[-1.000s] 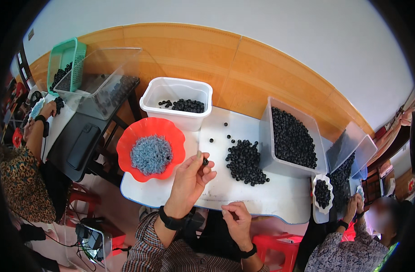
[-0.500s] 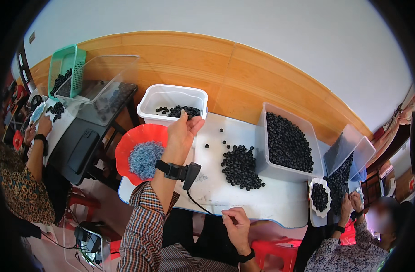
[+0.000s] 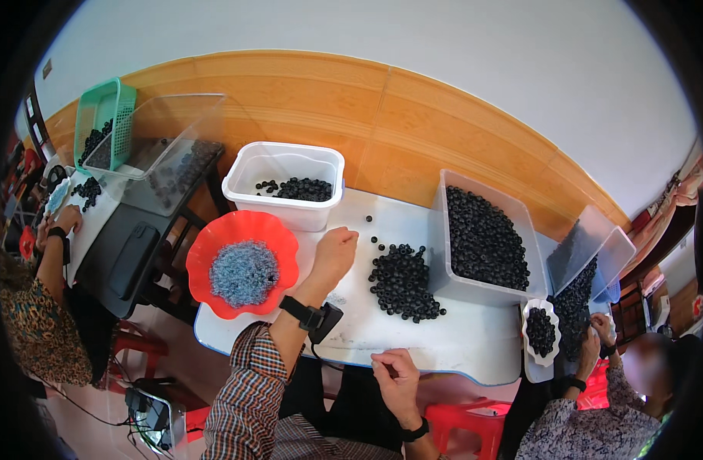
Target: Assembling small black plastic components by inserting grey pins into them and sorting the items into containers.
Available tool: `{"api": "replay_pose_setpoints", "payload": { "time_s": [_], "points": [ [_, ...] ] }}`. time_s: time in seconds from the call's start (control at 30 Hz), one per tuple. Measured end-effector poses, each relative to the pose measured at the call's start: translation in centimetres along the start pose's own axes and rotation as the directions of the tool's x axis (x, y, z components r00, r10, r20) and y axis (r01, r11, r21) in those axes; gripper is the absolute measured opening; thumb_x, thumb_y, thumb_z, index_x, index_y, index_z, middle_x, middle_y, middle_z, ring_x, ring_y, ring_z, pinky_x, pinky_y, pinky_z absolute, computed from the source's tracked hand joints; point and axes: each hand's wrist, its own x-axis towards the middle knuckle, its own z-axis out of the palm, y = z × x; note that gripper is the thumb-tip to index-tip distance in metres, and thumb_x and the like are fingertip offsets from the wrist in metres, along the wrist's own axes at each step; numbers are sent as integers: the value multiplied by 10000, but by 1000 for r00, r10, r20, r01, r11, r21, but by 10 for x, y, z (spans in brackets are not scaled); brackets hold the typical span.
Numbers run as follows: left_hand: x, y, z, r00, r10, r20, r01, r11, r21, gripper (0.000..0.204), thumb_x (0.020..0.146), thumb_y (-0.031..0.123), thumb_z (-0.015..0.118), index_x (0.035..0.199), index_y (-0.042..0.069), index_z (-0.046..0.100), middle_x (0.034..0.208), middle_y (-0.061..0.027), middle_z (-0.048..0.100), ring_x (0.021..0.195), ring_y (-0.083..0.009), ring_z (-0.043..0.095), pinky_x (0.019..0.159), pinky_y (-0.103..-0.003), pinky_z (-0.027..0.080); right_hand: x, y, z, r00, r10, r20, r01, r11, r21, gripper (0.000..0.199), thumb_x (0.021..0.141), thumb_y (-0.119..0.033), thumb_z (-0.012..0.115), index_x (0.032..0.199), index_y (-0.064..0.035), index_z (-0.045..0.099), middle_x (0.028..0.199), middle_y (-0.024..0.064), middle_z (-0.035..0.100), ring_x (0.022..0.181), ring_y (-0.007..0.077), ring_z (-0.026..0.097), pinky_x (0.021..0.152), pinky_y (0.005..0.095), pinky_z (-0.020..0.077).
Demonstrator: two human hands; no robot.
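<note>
My left hand (image 3: 336, 257) is over the white table, between the red scalloped bowl (image 3: 202, 239) and the pile of small black round pieces (image 3: 401, 282). Its fingers are curled down, and the back of the hand hides whatever they hold. My right hand (image 3: 398, 382) is at the table's front edge with thumb and forefinger pinched together; anything between them is too small to make out. Tiny clear bluish beads (image 3: 242, 268) fill the red bowl. Behind it, a white tub (image 3: 232, 188) holds more black pieces.
A large clear bin (image 3: 441, 261) full of black pieces stands right of the pile. Several loose pieces lie behind the pile. Farther right, a co-worker's hands (image 3: 593, 337) work near a white scalloped dish (image 3: 549, 359). Another person's arm (image 3: 56, 257) reaches over the left table.
My left hand has moved from the white tub's front rim down to the tabletop, its fingers curling in. A loose black piece there is now out of sight. My right hand stays pinched.
</note>
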Motion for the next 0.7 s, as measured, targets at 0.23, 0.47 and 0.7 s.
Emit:
{"api": "replay_pose_setpoints", "payload": {
  "time_s": [0.23, 0.47, 0.7],
  "points": [
    [13, -17, 23, 951, -132, 281, -147, 603, 784, 278, 825, 69, 583, 1066, -32, 675, 1330, -239, 498, 1292, -379, 369, 1024, -409, 413, 1, 2, -3, 1000, 9, 5, -9, 1000, -6, 120, 848, 20, 675, 959, -14, 708, 921, 41, 577, 735, 90, 575, 641, 214, 469],
    [13, -13, 28, 928, -167, 334, -117, 720, 684, 302, 772, 0, 606, 1061, 25, 692, 1267, -211, 512, 1138, -384, 523, 951, -406, 483, 4, 14, -5, 999, -36, 20, 36, 999, -2, 130, 863, 56, 649, 980, 11, 684, 963, 41, 552, 691, 79, 575, 598, 202, 479],
    [28, -1, 49, 981, -39, 188, -94, 755, 649, 473, 753, -2, 588, 1223, 28, 620, 1315, -245, 481, 1166, -431, 478, 1017, -433, 422, 7, 13, -5, 998, 62, 0, -62, 997, 44, 122, 853, 42, 663, 960, 0, 702, 918, 34, 569, 690, 71, 570, 590, 195, 464]
  ]
}}
